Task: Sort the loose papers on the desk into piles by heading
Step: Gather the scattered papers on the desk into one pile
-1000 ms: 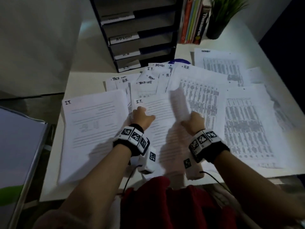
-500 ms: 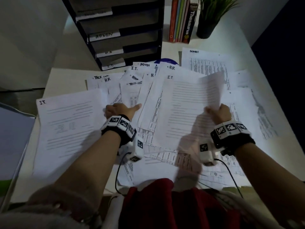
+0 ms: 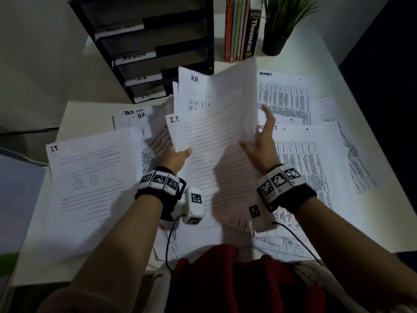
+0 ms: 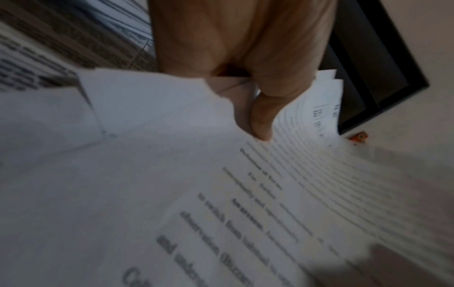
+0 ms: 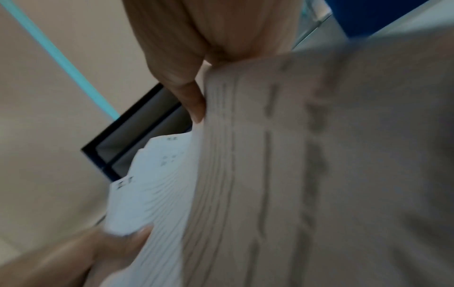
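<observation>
Sorting barely begun, we judge: our left hand (image 3: 174,158) pinches lifted I.T. sheets (image 3: 216,123) above the desk (image 3: 334,71), right hand (image 3: 261,141) splayed against them, while mixed headings lie scattered below the tray rack (image 3: 158,53).

You're at an office desk (image 3: 293,64), labelled black tray stack (image 3: 158,48) beyond your left hand (image 3: 173,159), books (image 3: 241,30), potted plant (image 3: 279,23) beyond your right hand (image 3: 261,150).
</observation>
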Demonstrator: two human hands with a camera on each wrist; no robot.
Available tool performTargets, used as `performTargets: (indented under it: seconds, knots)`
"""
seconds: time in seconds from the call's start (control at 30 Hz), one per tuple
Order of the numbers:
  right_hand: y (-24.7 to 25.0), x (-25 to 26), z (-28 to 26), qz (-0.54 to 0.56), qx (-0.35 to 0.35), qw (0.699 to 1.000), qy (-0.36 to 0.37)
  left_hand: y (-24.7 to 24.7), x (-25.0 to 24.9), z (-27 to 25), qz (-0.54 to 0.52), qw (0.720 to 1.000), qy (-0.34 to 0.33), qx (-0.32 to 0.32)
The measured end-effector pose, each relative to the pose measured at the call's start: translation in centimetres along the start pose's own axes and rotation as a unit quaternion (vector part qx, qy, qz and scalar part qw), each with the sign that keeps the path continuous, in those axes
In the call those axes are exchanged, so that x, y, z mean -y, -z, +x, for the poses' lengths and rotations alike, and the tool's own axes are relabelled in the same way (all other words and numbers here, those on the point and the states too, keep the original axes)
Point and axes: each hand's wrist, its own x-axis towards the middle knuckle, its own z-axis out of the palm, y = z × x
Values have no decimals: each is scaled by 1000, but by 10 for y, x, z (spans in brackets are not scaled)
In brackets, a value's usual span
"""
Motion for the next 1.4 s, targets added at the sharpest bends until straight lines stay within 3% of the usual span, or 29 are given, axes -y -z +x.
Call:
performTargets:
  seconds: [0.07,0.17,0.2,0.3,0.4,0.53,0.63,0.73,0.83,0.9,0.97,1.03,1.13,1.27,1.4]
  knots:
    - [18,0,9,-2,-72,997,-29,6,-10,-2,-19,1000,-13,-21]
    - [60,-22,22,-92,-135,976,-147,13,-29,-5,-34,995,-73,-53]
    - [75,-33,25,-153,-133,958,-204,15,-37,-8,-39,992,-101,-69]
    - [108,-60,15,-354,-94,867,-338,24,-72,-18,-26,973,-172,-153]
    - [119,-66,0,-398,-99,841,-352,36,-118,-31,-80,942,-256,-201]
    - [124,-68,2,-390,-94,836,-374,35,-156,-49,-164,922,-295,-190]
    - [133,-68,3,-355,-102,846,-385,11,-155,-53,-97,944,-251,-189]
    - [142,-73,0,-268,-118,881,-372,-30,-121,-39,-82,967,-213,-115]
    - [144,-76,0,-284,-117,875,-373,-65,-69,-24,53,989,-132,-36]
    - [144,-75,0,-262,-122,878,-383,-79,-38,-20,147,986,-74,-25]
    - [147,-74,-3,-264,-132,873,-388,-89,-25,-23,230,971,-63,-25]
    - [143,-75,-2,-281,-118,876,-374,-97,-25,-29,290,954,-78,-19]
    - [129,-67,3,-278,-36,905,-319,-111,-32,-37,265,960,-91,13]
    - [92,-49,-11,-260,48,956,-128,-119,-33,-37,157,985,-67,-4]
    - [72,-36,-25,-305,127,941,69,-108,-29,-34,137,990,-33,-21]
